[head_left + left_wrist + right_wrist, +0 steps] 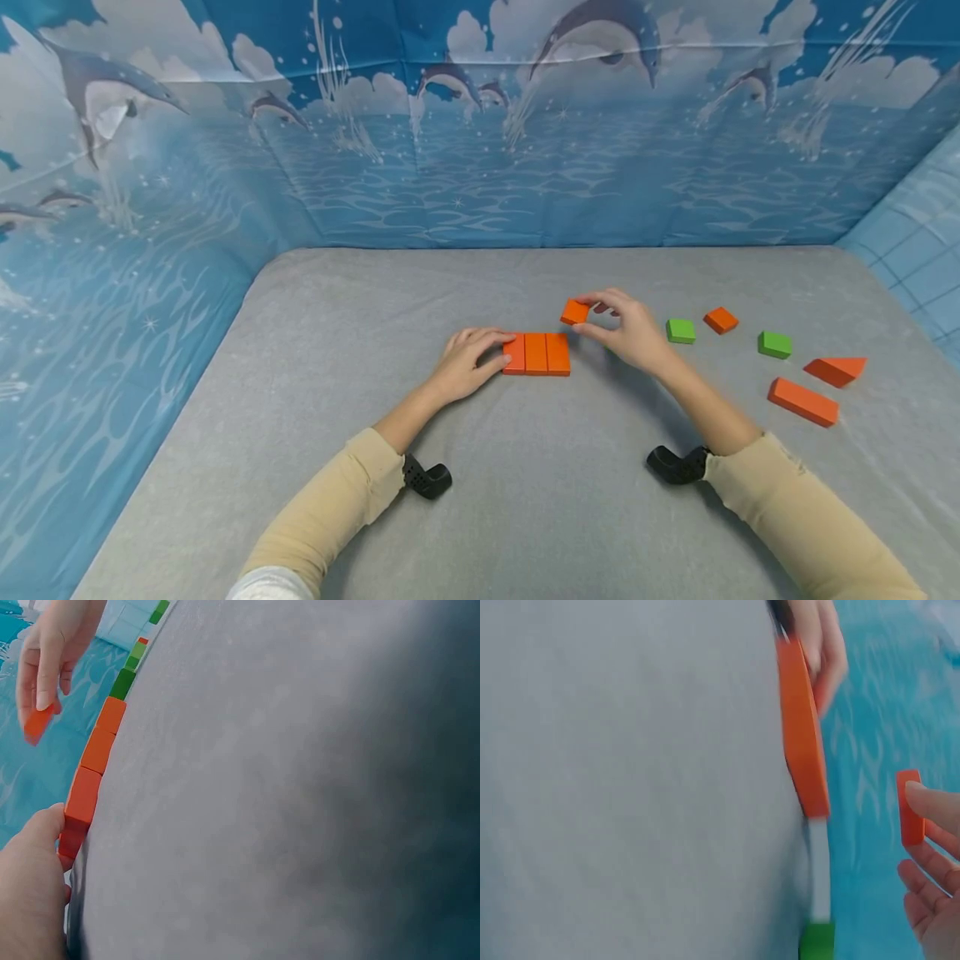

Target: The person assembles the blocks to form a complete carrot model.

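Three orange blocks [536,355] lie side by side in a row on the grey cloth. At the row's left end, my left hand [467,364] holds the leftmost block between thumb and fingers; the left wrist view shows the thumb against the end of this red-orange block [81,801]. My right hand [628,332] pinches a small orange block [574,312] between thumb and fingertips. That block is held above the cloth, just beyond the row's right end. In the right wrist view the pinched block [910,808] stands on its narrow side, with the other fingers spread below.
To the right lie two green blocks [681,331], a small orange block [721,320], an orange triangular block [836,371] and a longer orange block [803,402]. A dolphin-print curtain [480,167] hangs behind the grey-covered table [525,500]. Black curved mounts [427,479] project from both wrists.
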`<state>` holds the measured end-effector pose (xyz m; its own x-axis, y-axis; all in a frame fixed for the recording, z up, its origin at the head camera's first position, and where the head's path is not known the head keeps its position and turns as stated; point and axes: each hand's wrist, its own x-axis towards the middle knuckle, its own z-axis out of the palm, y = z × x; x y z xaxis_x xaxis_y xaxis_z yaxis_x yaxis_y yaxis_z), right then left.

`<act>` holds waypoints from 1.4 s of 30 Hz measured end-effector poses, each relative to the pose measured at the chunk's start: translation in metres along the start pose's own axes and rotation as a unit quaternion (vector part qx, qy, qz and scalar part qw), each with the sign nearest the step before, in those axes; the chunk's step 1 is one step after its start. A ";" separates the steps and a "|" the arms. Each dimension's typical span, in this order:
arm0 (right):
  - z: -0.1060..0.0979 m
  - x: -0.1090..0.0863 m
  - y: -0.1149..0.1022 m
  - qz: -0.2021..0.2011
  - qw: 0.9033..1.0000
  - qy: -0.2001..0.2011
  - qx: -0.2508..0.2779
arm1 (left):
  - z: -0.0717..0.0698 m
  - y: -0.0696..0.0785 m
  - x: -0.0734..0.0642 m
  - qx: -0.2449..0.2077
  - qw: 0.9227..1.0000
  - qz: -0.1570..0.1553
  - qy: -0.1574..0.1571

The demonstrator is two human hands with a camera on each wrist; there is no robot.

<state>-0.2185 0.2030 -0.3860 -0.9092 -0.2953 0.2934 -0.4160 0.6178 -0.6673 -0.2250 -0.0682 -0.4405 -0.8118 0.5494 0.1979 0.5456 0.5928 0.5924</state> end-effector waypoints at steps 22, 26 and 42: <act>0.056 -0.028 -0.035 -0.084 0.989 -0.119 -0.017 | -0.001 0.001 0.000 0.009 1.000 -0.002 -0.002; 0.058 -0.030 -0.037 -0.081 0.989 -0.113 -0.051 | 0.000 0.000 0.000 0.008 1.000 -0.002 -0.001; 0.064 -0.031 -0.038 -0.071 0.989 -0.099 -0.083 | 0.000 -0.001 0.001 0.004 1.000 -0.005 -0.002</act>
<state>-0.1737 0.1419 -0.4132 -0.8276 -0.5145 0.2243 -0.5506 0.6666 -0.5025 -0.2259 -0.0679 -0.4412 -0.8160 0.5463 0.1891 0.5396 0.6026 0.5879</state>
